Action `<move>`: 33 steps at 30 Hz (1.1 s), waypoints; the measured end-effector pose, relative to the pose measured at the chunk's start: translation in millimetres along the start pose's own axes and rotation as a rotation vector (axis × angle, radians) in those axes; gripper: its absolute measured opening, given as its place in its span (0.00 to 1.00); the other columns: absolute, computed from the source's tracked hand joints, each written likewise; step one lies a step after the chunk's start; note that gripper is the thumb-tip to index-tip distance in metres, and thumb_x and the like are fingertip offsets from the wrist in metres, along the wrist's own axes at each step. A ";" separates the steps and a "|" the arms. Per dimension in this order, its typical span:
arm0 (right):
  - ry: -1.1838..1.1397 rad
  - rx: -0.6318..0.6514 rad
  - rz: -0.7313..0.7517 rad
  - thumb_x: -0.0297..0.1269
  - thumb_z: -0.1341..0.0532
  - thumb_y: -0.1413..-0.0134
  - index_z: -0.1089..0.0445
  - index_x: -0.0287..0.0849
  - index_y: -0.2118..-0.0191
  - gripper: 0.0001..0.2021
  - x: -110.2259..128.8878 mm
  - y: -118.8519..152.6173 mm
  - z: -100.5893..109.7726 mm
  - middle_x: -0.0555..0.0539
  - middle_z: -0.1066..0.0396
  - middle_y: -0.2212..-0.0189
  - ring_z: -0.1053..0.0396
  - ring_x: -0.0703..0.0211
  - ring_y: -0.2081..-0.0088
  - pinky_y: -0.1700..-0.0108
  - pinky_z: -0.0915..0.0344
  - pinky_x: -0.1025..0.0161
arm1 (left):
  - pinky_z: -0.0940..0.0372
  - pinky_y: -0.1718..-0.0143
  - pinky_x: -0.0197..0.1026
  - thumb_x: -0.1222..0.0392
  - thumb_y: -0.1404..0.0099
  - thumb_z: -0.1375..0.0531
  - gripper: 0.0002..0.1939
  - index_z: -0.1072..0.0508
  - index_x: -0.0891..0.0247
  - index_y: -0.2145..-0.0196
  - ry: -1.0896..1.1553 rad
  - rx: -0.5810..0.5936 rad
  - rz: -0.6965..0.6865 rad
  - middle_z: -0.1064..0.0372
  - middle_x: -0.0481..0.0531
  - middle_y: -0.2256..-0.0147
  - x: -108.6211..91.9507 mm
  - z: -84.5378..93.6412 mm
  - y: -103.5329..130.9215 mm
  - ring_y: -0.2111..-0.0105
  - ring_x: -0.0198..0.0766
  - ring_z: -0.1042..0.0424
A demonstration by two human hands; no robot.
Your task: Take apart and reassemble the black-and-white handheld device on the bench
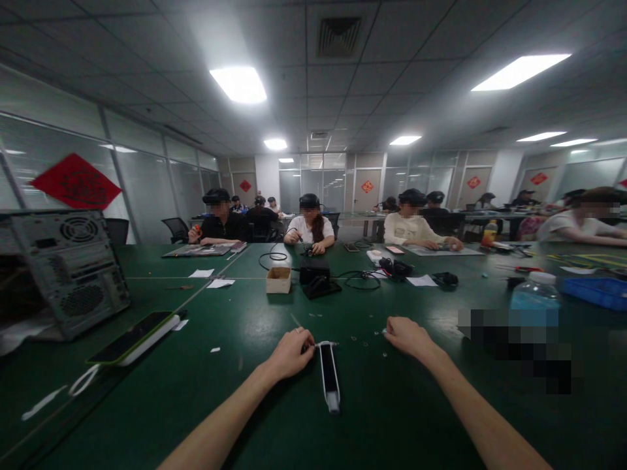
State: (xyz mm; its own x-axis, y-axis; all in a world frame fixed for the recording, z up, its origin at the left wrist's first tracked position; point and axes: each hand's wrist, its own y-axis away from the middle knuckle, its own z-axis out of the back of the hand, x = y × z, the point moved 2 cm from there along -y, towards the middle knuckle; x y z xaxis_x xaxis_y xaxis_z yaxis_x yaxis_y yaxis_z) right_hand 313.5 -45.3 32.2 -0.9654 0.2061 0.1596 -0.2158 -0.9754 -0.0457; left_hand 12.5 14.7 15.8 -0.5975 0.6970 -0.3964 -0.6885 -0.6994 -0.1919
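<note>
On the green table lies a slim white device with a long dark face (329, 372), its narrow end pointing toward me. Just left of its top end is my left hand (292, 353), closed with the fingers curled; whatever they hold is hidden. A thin pale strip (295, 320) shows beyond its knuckles. My right hand (407, 335) rests farther right, closed in a pinch at the tabletop. Something tiny and pale shows at its fingertips, too small to name. Between the device and this hand several tiny pale pieces (365, 343) lie scattered.
A computer case (73, 271) stands at left, near a phone-like device (134, 337). Ahead are a small open box (278, 281), a black device (314, 271) and cables. A bottle of blue liquid (535, 294) and a blue tray (595, 292) stand right. Several people sit across the table.
</note>
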 end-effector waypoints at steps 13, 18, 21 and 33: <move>-0.403 -0.279 0.505 0.31 0.47 0.47 0.37 0.40 0.70 0.04 79.1 20.5 -4.9 0.43 0.34 0.61 0.35 0.60 0.65 0.62 0.36 0.62 | 0.41 0.63 0.39 0.61 0.37 0.48 0.07 0.32 0.63 0.64 -0.064 -0.062 -0.038 0.34 0.51 0.65 -4.7 -0.6 1.1 0.65 0.37 0.35; -0.415 -0.203 0.548 0.33 0.45 0.46 0.35 0.40 0.65 0.04 92.0 21.4 -18.9 0.47 0.32 0.68 0.34 0.60 0.67 0.63 0.37 0.63 | 0.41 0.64 0.38 0.62 0.38 0.48 0.06 0.32 0.63 0.64 -0.065 -0.072 -0.049 0.34 0.51 0.66 -6.8 0.7 1.5 0.65 0.37 0.35; -0.438 -0.146 0.546 0.35 0.45 0.45 0.33 0.39 0.63 0.06 92.9 22.1 -19.6 0.46 0.31 0.65 0.33 0.59 0.64 0.61 0.36 0.63 | 0.41 0.63 0.39 0.62 0.38 0.48 0.06 0.33 0.63 0.64 -0.062 -0.071 -0.046 0.34 0.51 0.65 -5.1 -1.0 1.5 0.66 0.37 0.35; -0.470 -0.071 0.605 0.33 0.47 0.43 0.31 0.40 0.59 0.10 91.0 26.7 -15.5 0.45 0.30 0.57 0.33 0.59 0.55 0.51 0.37 0.62 | 0.41 0.63 0.39 0.62 0.38 0.48 0.06 0.33 0.63 0.64 -0.070 -0.064 -0.040 0.34 0.51 0.65 -3.2 -3.1 0.8 0.66 0.37 0.35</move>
State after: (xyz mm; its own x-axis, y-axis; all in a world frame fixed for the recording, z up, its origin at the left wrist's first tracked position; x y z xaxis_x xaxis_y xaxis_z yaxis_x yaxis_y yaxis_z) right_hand 217.7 -51.4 30.2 -0.7580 -0.4322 0.4885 0.3058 -0.8970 -0.3192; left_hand 15.1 11.5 14.1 -0.5986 0.7325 -0.3242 -0.6863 -0.6777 -0.2641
